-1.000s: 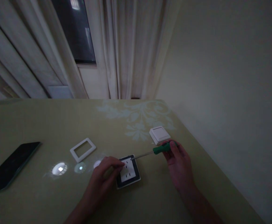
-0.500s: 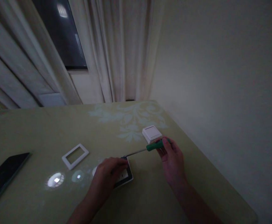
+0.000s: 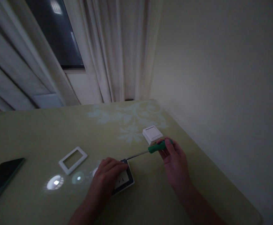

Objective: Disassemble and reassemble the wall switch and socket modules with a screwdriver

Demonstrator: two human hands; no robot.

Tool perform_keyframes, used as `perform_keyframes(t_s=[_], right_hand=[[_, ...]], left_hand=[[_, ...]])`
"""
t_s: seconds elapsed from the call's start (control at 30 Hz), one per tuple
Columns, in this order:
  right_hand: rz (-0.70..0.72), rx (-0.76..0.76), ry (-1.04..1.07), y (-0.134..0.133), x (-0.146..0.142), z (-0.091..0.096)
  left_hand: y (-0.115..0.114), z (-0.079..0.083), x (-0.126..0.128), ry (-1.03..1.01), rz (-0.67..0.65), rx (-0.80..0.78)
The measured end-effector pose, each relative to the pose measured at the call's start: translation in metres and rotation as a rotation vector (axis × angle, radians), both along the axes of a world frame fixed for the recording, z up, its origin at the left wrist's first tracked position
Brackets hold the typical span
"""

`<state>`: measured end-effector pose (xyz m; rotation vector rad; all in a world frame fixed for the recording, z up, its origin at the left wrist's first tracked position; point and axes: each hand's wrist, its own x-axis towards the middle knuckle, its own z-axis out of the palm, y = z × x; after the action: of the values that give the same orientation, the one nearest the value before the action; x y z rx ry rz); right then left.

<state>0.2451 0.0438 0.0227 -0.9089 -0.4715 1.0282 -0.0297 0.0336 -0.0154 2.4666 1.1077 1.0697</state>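
Observation:
My right hand [image 3: 176, 161] is closed around the green handle of a screwdriver [image 3: 158, 146]. Its thin metal shaft slants down to the left, and the tip meets the upper edge of a wall socket [image 3: 123, 180], near my left fingertips. The socket lies flat on the table, with a dark surround, a pale slotted middle and a white rim. My left hand [image 3: 109, 175] grips it from the left, its fingers covering much of the face. Whether the tip sits in a slot or on a screw is too small to tell.
A white rectangular frame [image 3: 67, 170] lies to the left on the table [image 3: 42, 134]. Behind my right hand sits a white switch box [image 3: 152, 133]. A dark flat phone-like slab [image 3: 2, 178] is at the far left. The wall [image 3: 211, 93] runs along the right edge.
The view has shifted slightly, with the frame and dark slab now further left. My left fingers have moved a little, showing more of the socket's face. The screwdriver stays at its upper edge.

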Motion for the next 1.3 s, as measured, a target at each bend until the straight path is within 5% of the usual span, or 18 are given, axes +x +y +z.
perform_keyframes(t_s=[0.53,1.0,1.3], right_hand=[[-0.007,0.000,-0.012,0.000,-0.001,-0.001],[-0.029,-0.002,-0.043,0.004,0.000,-0.006],[-0.071,0.012,-0.075,0.006,0.002,-0.005]], left_hand=[[-0.006,0.031,0.015,0.148,-0.120,0.221],[-0.008,0.014,0.016,0.152,-0.042,0.052],[-0.007,0.010,0.018,0.112,-0.041,0.084]])
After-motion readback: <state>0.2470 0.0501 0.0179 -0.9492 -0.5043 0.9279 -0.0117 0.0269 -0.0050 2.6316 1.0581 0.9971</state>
